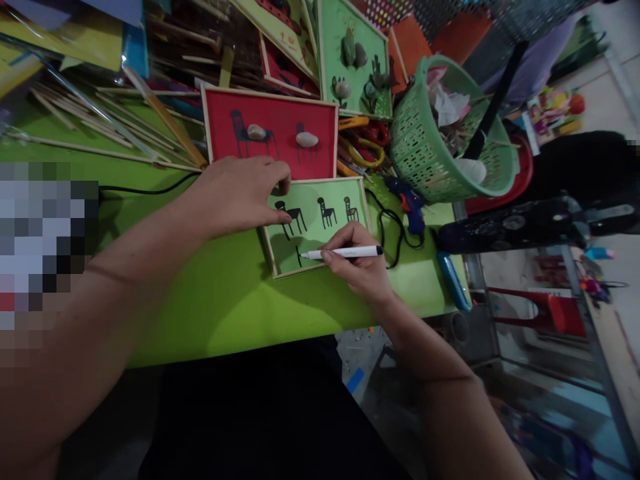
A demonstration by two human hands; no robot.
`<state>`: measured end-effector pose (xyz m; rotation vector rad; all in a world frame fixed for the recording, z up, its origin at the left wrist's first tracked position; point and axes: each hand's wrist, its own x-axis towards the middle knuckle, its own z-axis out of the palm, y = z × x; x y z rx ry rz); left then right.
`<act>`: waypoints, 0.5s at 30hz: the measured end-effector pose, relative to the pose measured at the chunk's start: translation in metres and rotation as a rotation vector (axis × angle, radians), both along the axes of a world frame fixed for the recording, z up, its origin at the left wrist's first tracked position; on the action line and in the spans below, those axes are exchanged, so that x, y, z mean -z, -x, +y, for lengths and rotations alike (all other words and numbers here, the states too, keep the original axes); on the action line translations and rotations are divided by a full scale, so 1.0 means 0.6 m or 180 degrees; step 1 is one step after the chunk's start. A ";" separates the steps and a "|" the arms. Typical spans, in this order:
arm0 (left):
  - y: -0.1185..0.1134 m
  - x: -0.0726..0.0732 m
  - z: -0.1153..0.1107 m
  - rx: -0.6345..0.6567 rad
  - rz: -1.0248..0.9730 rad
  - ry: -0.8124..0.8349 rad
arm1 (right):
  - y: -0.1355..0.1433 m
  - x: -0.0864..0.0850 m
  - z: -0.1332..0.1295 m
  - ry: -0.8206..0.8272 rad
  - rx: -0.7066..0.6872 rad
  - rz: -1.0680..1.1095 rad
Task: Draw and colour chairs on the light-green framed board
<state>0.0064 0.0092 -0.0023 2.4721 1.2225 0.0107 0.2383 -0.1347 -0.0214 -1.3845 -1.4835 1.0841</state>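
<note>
My right hand (357, 263) holds a white marker (350, 252) with a black end, its tip at a short black line on the green framed panel (313, 233). Several black chair drawings stand along the panel's upper part. My left hand (245, 193) rests at the panel's left side, thumb and fingers apart, with nothing seen in it. Just above, a red framed panel (285, 150) bears two dark chair drawings and two pebbles, and its lower edge is near the left fingers.
Beyond the panels are thin sticks (95, 120), scissors (370, 153) and another green panel with stones (350, 87). On the right are a green basket (415, 140), a blue glue gun (411, 210) with a black cord, and a blue object (454, 280) at the table edge.
</note>
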 end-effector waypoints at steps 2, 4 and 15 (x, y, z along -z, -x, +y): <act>0.000 0.001 0.001 -0.0002 -0.0042 0.0035 | -0.001 0.002 -0.001 0.0024 0.0000 -0.0023; 0.000 0.002 0.001 0.0001 -0.0069 0.0038 | -0.001 0.002 -0.002 0.0038 0.0000 -0.0065; 0.001 0.005 0.002 -0.0021 -0.0066 0.0003 | 0.001 -0.001 0.001 -0.0088 0.0045 -0.0186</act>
